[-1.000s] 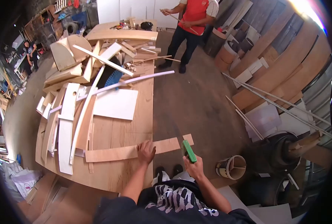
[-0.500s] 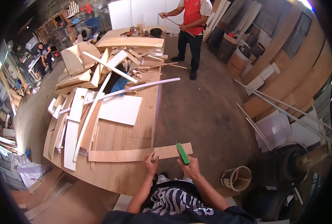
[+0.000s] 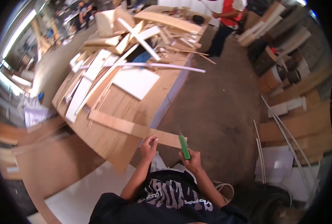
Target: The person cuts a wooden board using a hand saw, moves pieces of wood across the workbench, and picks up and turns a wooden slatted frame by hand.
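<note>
Right hand [image 3: 193, 162] closed on green tool [image 3: 184, 147], left hand [image 3: 148, 148] beside wooden strip [image 3: 125, 126]

The green tool is gripped by its handle in the right hand and held at the far right end of the wooden strip, near the middle of the frame; its working end is too blurred to be made out. The left hand is held at the lower edge of the wooden strip with its fingers bent; whether the wooden strip is pinched or merely touched cannot be told.

The wooden strip is laid across the near part of the table [image 3: 115, 147], its right end carried out past the table's edge. It is seen as one length, with no piece parted from it. Whether any cut or mark has been made in it cannot be told, so, as judged from this, no finished work on that end is shown.

A white board [image 3: 136, 80] is laid farther up the table, and loose boards are heaped towards the top. Another person [image 3: 231, 15] is seen at upper right.
</note>
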Demonstrator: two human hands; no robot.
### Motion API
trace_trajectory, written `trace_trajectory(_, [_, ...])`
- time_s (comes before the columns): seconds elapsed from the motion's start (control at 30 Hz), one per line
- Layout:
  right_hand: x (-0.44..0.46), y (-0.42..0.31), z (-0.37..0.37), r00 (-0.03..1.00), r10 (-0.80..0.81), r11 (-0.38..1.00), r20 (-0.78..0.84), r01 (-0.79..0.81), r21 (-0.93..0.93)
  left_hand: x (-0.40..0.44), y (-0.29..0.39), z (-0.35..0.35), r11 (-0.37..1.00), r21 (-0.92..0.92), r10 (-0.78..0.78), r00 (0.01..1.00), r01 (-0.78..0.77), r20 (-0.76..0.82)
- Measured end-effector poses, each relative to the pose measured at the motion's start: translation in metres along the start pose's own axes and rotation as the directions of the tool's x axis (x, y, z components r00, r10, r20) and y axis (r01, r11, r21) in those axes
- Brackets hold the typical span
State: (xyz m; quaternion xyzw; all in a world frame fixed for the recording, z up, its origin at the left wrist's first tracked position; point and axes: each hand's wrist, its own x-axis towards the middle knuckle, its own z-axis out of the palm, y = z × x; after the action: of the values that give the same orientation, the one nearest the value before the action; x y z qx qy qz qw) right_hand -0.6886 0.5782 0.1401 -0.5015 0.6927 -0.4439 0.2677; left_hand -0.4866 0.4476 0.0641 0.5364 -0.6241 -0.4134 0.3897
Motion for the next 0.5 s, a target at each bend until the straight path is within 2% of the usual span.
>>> trace_trajectory(0.07, [0.004, 0.003, -0.002, 0.995, 0.036, 0.999, 0.095, -0.037, 0.011, -0.013, 0.008, -0.014, 0.999, 0.014, -0.033, 0.998, 0.034, -0.056])
trace_trajectory(0.13, [0.018, 0.012, 0.001, 0.988, -0.035, 0.999, 0.148, 0.038, -0.017, -0.018, 0.007, -0.024, 0.995, 0.093, 0.035, 0.996, -0.027, -0.082])
trace_trajectory(0.2, [0.036, 0.014, 0.008, 0.978, -0.058, 0.996, 0.199, 0.071, -0.059, -0.015, -0.002, -0.033, 0.997, 0.066, -0.025, 0.988, 0.035, -0.15])
trace_trajectory(0.3, [0.062, 0.024, 0.033, 0.963, -0.14, 0.978, 0.23, 0.171, -0.118, -0.001, -0.017, -0.049, 0.997, -0.03, -0.072, 0.97, 0.067, -0.233])
trace_trajectory(0.37, [0.085, 0.019, 0.049, 0.92, -0.293, 0.925, 0.261, 0.342, -0.166, 0.015, -0.024, -0.056, 0.99, -0.106, -0.123, 0.957, 0.098, -0.262])
trace_trajectory(0.5, [0.138, 0.02, 0.09, 0.877, -0.359, 0.851, 0.318, 0.448, -0.273, 0.049, -0.036, -0.07, 0.992, -0.039, -0.128, 0.941, 0.122, -0.314])
